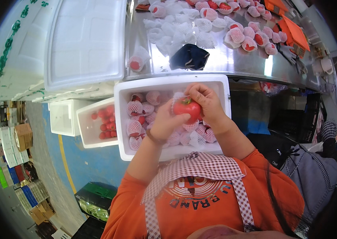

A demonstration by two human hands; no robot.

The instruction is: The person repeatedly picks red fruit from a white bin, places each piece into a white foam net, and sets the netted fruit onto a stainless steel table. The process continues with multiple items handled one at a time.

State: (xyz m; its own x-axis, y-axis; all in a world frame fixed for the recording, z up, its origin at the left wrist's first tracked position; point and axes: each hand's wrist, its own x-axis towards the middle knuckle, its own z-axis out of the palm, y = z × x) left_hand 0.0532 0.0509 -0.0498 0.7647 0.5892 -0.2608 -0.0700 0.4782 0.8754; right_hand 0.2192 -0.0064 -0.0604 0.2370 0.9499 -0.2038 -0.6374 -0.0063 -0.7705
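Observation:
My left hand [168, 121] holds a red tomato [187, 109] with a green calyx, its thumb across the fruit's lower side. A white foam net sleeve [178, 96] lies against the tomato's upper left side. At the tomato's upper right, my right hand [205, 100] has its fingers bent close to the calyx and the net; whether it grips either is unclear. Both hands are over a white foam box [173, 156], which holds many tomatoes in foam nets [134, 128]. An empty-looking foam net [197, 139] lies near the box's front wall.
Beyond the box, a steel table [156, 70] bears loose foam nets [171, 30], netted tomatoes [247, 38], a dark cloth item [189, 56] and orange scales [294, 35]. At left stand a foam box [86, 115] of bare tomatoes and stacked white foam boxes [84, 44]. Another person [312, 173] is at right.

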